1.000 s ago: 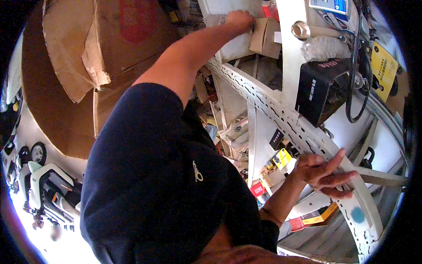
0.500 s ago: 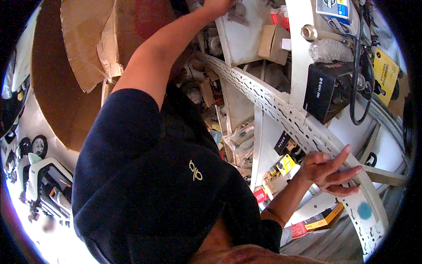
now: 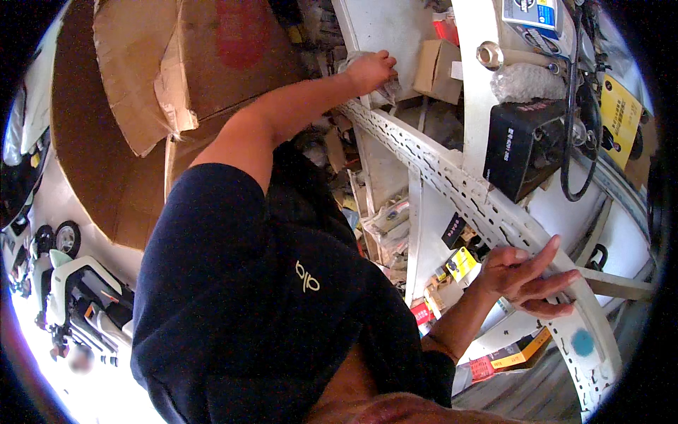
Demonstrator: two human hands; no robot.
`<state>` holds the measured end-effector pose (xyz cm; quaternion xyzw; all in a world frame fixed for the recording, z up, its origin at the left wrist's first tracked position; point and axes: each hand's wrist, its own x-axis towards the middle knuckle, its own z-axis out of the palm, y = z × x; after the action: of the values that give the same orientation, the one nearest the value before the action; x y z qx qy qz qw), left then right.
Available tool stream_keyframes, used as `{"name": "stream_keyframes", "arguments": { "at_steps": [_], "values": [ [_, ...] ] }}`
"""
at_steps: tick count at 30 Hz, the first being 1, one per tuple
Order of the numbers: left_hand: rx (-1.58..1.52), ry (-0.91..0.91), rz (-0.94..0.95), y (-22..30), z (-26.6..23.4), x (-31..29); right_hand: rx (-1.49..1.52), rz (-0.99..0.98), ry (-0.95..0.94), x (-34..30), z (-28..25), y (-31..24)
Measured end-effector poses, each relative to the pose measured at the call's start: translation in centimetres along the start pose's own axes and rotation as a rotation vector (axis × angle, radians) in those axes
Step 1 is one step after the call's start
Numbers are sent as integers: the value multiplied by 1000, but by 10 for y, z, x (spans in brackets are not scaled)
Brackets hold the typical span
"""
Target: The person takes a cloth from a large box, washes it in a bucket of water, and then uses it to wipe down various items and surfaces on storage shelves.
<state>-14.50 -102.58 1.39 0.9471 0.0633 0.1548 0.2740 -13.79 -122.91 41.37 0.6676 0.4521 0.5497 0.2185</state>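
Note:
My left hand reaches far out, its fingers curled round a crumpled clear plastic bag. What is inside the bag I cannot make out. The hand is over the far end of a white slotted metal shelf edge, beside a white shelf board. A small brown cardboard box sits just right of it. At the lower right, my right hand rests on the near end of the same shelf edge, with its fingers spread and nothing held.
A large open cardboard box stands at the far left. Shelves at right hold a black box, bubble wrap, a blue-and-white box and a looped black cable. Small packages fill the lower shelf; a motor scooter stands left.
My left hand has come nearer and slightly right with the plastic bag, from the top edge to the shelf's far end. My right hand has stayed on the shelf edge.

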Motion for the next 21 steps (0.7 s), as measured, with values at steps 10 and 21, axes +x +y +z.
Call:
{"name": "stream_keyframes", "arguments": {
  "at_steps": [10, 21],
  "values": [
    [47, -60, -462, -55, -31, 110, 15, -83, 49, 4, 5, -6],
    [46, 50, -173, -26, 7, 79, -132, -198, -16, 4, 8, -4]
  ]
}}
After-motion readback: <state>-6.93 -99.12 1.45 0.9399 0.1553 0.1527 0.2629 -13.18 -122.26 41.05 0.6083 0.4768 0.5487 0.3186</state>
